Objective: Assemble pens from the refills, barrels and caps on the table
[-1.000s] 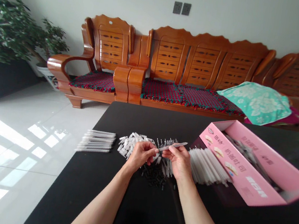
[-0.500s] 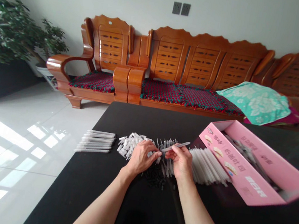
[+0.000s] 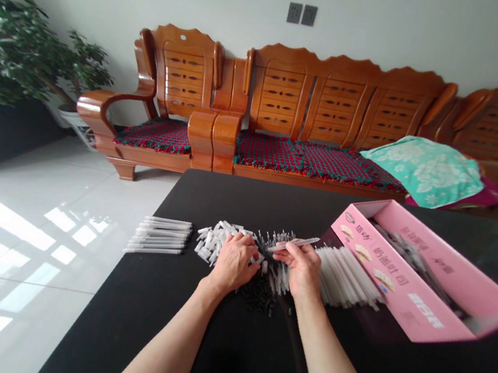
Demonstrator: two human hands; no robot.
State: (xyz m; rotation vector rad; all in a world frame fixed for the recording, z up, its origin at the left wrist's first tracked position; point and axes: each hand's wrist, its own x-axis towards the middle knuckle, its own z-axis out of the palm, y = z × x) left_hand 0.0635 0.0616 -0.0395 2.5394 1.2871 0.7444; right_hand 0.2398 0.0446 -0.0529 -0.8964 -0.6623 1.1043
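Note:
In my right hand [image 3: 305, 267] a translucent white pen barrel [image 3: 299, 242] is pinched between thumb and fingers, its far end pointing up to the right. My left hand [image 3: 235, 262] is curled at the right edge of a heap of white pen caps [image 3: 213, 243]; something whitish shows at its fingertips, but I cannot make out what it grips. Between the hands lie thin pen refills [image 3: 279, 240] with metal tips, partly covered by my right hand. Small black plugs [image 3: 261, 297] are scattered just below them.
A row of white pens [image 3: 161, 237] lies at the left of the black table [image 3: 149, 329]. Many white tubes [image 3: 348, 279] lie right of my right hand, beside a pink box [image 3: 405, 282] with dark contents. Behind the table stands a wooden sofa [image 3: 333, 108].
My left hand has drawn away from the pen barrel, down and slightly left to the white caps. My right hand still holds the barrel, almost unmoved.

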